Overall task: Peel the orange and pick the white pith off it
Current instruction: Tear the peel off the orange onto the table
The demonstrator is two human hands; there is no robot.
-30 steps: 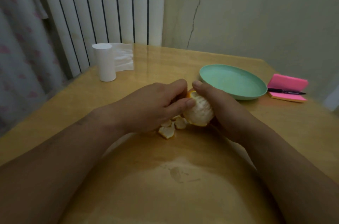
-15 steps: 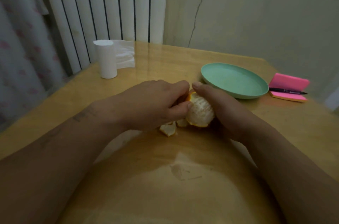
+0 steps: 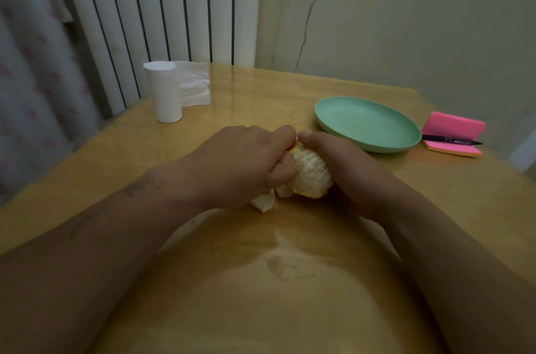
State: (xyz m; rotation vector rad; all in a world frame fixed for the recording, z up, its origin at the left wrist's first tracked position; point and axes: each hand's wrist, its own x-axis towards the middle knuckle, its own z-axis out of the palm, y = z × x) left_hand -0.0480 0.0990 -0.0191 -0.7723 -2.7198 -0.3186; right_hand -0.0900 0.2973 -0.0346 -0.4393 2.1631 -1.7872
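Left fingers (image 3: 280,172) now curl tighter against orange (image 3: 312,175).

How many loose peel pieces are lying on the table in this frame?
2. One peel piece lies at the left hand's near edge; a second piece sits between it and the orange. Others may be hidden under the hand.

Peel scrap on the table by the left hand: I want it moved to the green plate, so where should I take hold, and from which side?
I'd pinch the peel scrap by its curled near rim, coming from the person's side. The left hand and the orange crowd its far side, while the rim faces bare table.
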